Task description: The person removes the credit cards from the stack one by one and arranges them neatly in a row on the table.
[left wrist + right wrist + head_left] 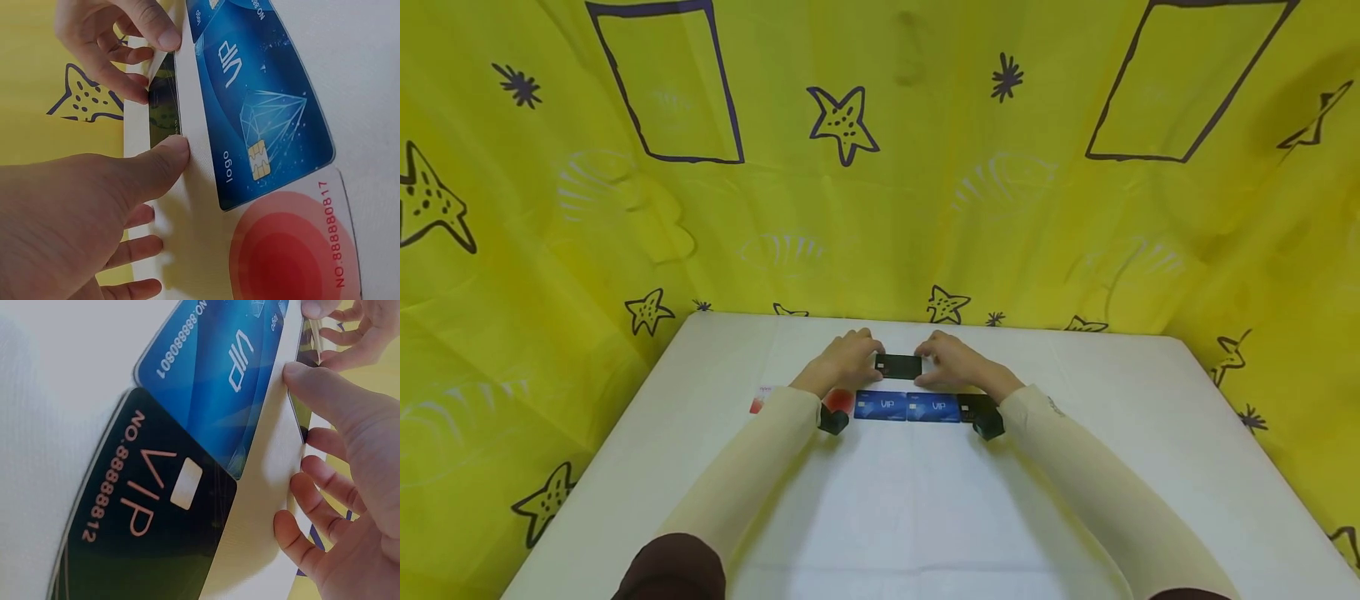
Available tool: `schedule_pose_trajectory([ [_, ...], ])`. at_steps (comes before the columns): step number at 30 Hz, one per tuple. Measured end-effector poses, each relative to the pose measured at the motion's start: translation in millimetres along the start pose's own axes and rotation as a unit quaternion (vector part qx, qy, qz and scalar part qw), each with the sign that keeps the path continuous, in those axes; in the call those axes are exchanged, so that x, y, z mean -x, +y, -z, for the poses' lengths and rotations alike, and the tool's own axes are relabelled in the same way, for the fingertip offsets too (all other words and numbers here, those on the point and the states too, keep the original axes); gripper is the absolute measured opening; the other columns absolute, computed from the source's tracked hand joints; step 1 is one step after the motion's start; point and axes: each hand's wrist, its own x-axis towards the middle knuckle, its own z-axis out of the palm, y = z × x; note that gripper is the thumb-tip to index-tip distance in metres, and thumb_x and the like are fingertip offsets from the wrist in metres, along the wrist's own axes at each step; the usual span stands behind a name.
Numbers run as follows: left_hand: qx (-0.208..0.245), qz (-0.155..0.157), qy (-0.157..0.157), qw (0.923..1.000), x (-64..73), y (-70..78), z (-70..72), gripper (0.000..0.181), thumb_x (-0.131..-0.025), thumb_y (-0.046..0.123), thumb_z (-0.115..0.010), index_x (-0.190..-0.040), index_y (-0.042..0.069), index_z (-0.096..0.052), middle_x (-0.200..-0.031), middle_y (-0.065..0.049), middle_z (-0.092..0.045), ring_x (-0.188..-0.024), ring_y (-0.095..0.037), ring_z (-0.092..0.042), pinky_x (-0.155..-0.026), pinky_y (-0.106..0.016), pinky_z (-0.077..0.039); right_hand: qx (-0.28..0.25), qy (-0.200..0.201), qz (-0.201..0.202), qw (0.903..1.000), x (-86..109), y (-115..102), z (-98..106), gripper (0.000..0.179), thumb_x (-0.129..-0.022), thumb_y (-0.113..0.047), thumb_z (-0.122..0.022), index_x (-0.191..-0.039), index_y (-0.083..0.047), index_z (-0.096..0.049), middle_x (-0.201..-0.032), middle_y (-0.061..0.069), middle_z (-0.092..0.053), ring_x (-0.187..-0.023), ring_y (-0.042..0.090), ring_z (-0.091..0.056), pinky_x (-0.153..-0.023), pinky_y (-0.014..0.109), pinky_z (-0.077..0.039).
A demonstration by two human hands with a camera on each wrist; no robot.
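Note:
A black bank-style card (898, 367) is held between both hands near the far side of the white table. My left hand (847, 358) pinches its left end between thumb and fingers. At the opposite end, the right hand (955, 364) grips it the same way. In the right wrist view the card (302, 412) is seen nearly edge-on, close to the tabletop. Just nearer than the hands lies a row of cards: a red-circled one (275, 250), a blue VIP card (880, 406), a second blue VIP card (933, 407) and a black VIP card (144, 487).
At the row's left end, a white and red card (760, 398) shows partly behind the left forearm. The right wrist overlaps the black VIP card. White table (910, 508) stretches toward me. A yellow curtain (895, 233) with drawn stars hangs behind the table and along its sides.

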Motion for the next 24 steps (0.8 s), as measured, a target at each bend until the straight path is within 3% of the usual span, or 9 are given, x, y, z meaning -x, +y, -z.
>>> schedule_pose_trajectory([
  [15,-0.017,-0.026,-0.014,0.9994,-7.5,-5.1,-0.7,0.045,-0.094,0.032,-0.076,-0.134,0.014,-0.067,-0.127,-0.009,-0.057,-0.114,-0.027,-0.052,-0.104,-0.047,-0.045,-0.013,-0.014,-0.022,0.9996,-4.0,-2.1,0.0,0.049,-0.088,-0.029,-0.083,-0.129,-0.006,-0.07,-0.116,0.01,-0.059,-0.102,0.026,-0.052,-0.091,0.042,-0.048],
  [24,-0.008,-0.018,-0.014,0.9997,-7.6,-4.1,-1.5,0.047,-0.093,0.033,-0.077,-0.135,0.014,-0.066,-0.13,-0.01,-0.057,-0.115,-0.027,-0.052,-0.105,-0.047,-0.046,-0.018,-0.011,-0.027,0.9994,-3.3,-2.9,-1.2,0.049,-0.088,-0.029,-0.083,-0.129,-0.006,-0.07,-0.118,0.011,-0.059,-0.104,0.027,-0.052,-0.094,0.042,-0.048],
])
